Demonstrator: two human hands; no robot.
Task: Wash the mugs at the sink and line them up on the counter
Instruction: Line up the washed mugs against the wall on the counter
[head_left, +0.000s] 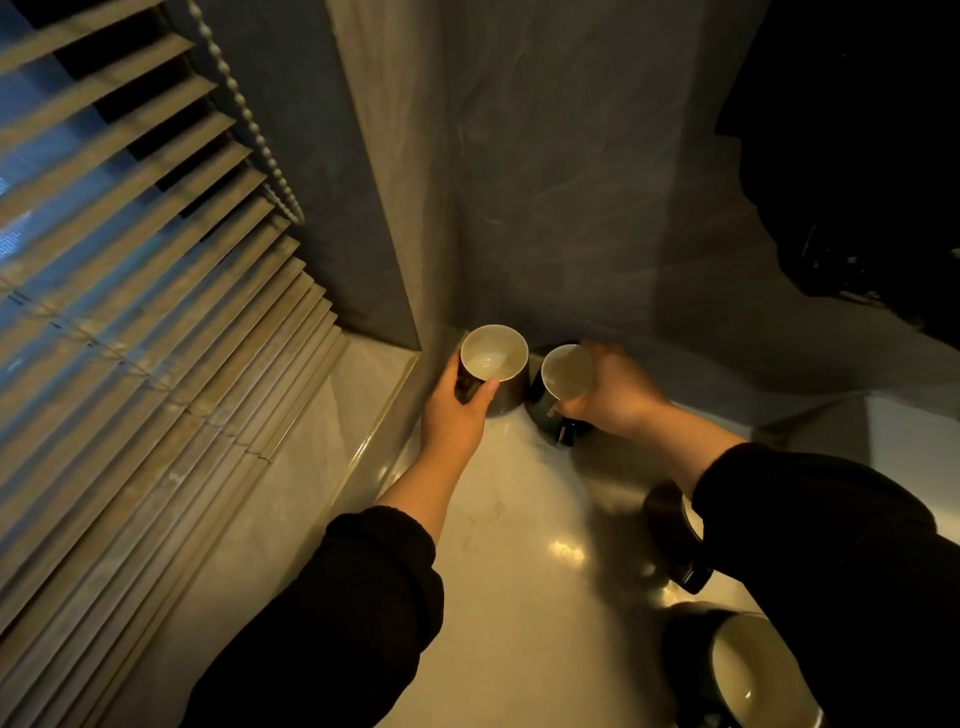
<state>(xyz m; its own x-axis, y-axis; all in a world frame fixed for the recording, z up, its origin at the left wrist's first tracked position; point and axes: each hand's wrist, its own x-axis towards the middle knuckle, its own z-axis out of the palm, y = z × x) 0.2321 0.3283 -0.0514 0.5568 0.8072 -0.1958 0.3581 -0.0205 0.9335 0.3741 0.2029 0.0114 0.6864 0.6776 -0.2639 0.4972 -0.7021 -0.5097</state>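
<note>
Slatted wooden blinds (130, 312) with a beaded cord (244, 114) hang at left, beside a grey veined wall (571, 182).

**Lettering in view.** The single piece of print stood on the outer wall of the dark mug (543, 402), which the right hand (613, 389) held from above at the rim. It was one short line of pale characters, set sideways on the wall just below the hand. The characters were too small and too blurred to be read. No word, brand or number could be made out there or anywhere else in the view.
</note>
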